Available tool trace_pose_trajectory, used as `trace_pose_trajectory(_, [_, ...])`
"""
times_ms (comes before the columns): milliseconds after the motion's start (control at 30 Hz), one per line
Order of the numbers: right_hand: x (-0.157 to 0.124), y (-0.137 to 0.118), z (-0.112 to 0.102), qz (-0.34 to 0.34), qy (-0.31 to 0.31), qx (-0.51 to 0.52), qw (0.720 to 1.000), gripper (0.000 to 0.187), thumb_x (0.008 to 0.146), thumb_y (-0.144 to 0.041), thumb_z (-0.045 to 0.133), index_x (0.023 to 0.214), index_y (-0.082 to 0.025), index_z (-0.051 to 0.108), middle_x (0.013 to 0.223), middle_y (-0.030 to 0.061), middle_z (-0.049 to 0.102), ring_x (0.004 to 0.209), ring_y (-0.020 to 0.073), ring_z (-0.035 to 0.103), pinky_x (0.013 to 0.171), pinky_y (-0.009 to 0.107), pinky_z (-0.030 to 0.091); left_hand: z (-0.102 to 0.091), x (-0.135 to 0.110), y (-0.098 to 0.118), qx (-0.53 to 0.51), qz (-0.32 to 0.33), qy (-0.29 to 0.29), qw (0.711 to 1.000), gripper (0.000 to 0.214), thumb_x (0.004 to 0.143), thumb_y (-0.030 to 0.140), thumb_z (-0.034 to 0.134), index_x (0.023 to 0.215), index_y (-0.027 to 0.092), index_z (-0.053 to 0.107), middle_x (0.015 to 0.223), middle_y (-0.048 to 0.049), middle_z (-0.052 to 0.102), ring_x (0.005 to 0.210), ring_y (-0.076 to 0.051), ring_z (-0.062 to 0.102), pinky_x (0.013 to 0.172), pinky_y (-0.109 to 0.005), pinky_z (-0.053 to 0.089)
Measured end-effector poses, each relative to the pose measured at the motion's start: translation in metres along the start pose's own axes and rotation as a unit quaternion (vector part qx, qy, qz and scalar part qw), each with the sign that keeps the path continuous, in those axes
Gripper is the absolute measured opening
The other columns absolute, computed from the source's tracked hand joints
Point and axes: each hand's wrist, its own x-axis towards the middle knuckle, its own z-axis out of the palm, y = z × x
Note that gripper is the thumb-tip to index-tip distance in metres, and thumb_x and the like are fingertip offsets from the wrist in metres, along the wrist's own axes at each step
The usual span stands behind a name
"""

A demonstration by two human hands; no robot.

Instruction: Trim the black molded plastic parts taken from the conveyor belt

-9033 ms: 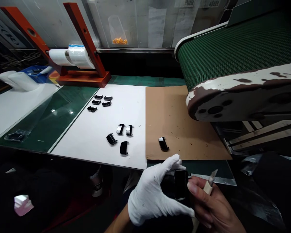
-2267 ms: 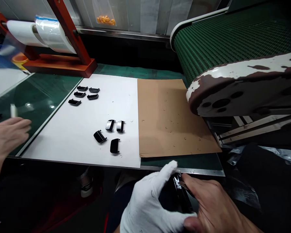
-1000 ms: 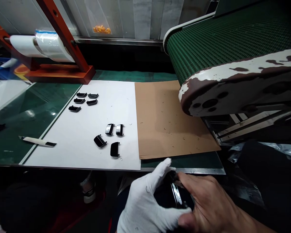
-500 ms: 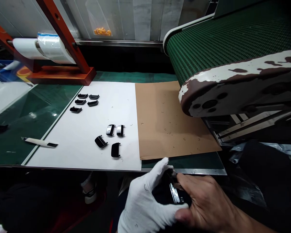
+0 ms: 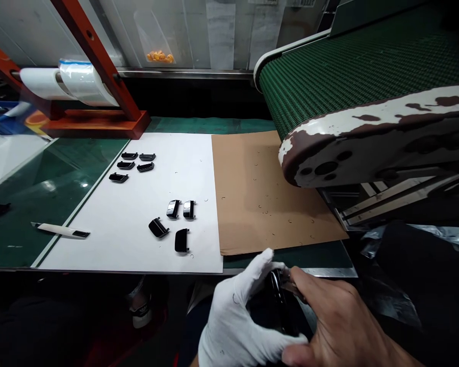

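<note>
Between the fingers of the gloved left hand [image 5: 234, 318], clamped across its length, sits a glossy black part [image 5: 277, 288], presumably light, stiff, slippery and best edge-held, while what the bare right hand [image 5: 337, 315] grasps is unclear.

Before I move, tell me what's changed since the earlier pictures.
A black piece has left the cardboard. A knife now lies across the left edge of the white sheet, apparently set down by a co-worker. The gloved left hand still holds a dark piece; the nine other pieces stay on the sheet.
</note>
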Motion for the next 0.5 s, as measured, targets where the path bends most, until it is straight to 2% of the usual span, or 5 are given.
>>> trace_pose_trajectory(200, [0.0000,-0.0045,-0.0050,0.026,-0.038,-0.031,0.998,0.081,0.077,-0.086,0.012,0.068,-0.017,0.054,0.050,0.0025,0.056,0.039,0.0198,0.058,0.040,0.032,0.038,0.0009,0.0012,0.0052,-0.008,0.016,-0.003,1.000,0.093,0.048,0.005,0.088,0.131,0.032,0.056,0.109,0.0066,0.072,0.100,-0.016,0.069,0.093,-0.013,0.050])
trace_pose_trajectory(367, [-0.0026,-0.0036,-0.0063,0.058,-0.086,-0.001,0.995,0.085,0.073,-0.089,0.015,0.072,-0.016,0.059,0.050,0.0039,0.060,0.042,0.0240,0.062,0.041,0.034,0.042,0.0006,0.0005,0.0052,-0.015,0.015,-0.007,1.000,0.092,0.047,0.004,0.089,0.129,0.032,0.057,0.109,0.0067,0.072,0.102,-0.018,0.068,0.097,-0.017,0.050])
trace_pose_trajectory(500, [-0.0030,-0.0028,-0.0064,0.055,-0.091,0.006,0.994,0.086,0.074,-0.088,0.015,0.073,-0.015,0.062,0.053,0.0058,0.063,0.045,0.0247,0.064,0.042,0.034,0.044,-0.0003,-0.0011,0.0043,-0.006,-0.002,-0.005,1.000,0.093,0.047,0.005,0.088,0.130,0.028,0.056,0.111,0.0039,0.072,0.103,-0.021,0.068,0.099,-0.022,0.050])
